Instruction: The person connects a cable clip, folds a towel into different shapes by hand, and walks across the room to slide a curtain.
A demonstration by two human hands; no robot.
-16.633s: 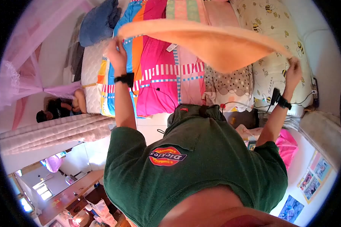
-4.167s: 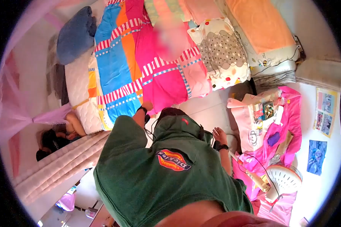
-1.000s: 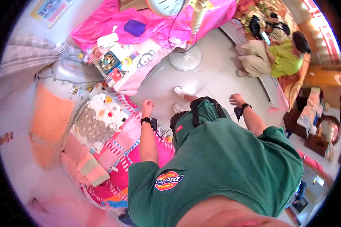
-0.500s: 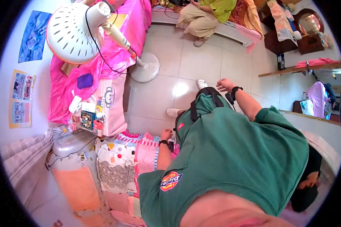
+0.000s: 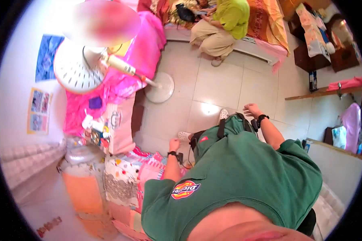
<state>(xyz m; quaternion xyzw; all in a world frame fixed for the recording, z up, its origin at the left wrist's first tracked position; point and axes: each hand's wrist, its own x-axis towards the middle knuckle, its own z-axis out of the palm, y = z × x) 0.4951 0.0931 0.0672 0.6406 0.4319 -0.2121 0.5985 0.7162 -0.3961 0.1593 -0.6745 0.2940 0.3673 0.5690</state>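
Note:
My left hand hangs low beside the bed with the patterned bedding. Its fingers look curled in, and nothing shows in them. A dark watch-like band with a small box sits on that wrist. My right hand is held out over the tiled floor, fingers loosely bent and apart, holding nothing. A similar dark band is on the right wrist. Between the hands hang dark straps on the front of my green shirt. My white clogs stand on the tiles.
A white standing fan leans over a pink-covered table with small items. Another person in a yellow-green top sits on a bed at the top, hands on something small. A wooden-edged ledge and a dark dresser stand right.
The view has tilted, so the room sits lower and the seated person shows more. The person in a black cap at lower right is mostly out of view. Both hands remain empty.

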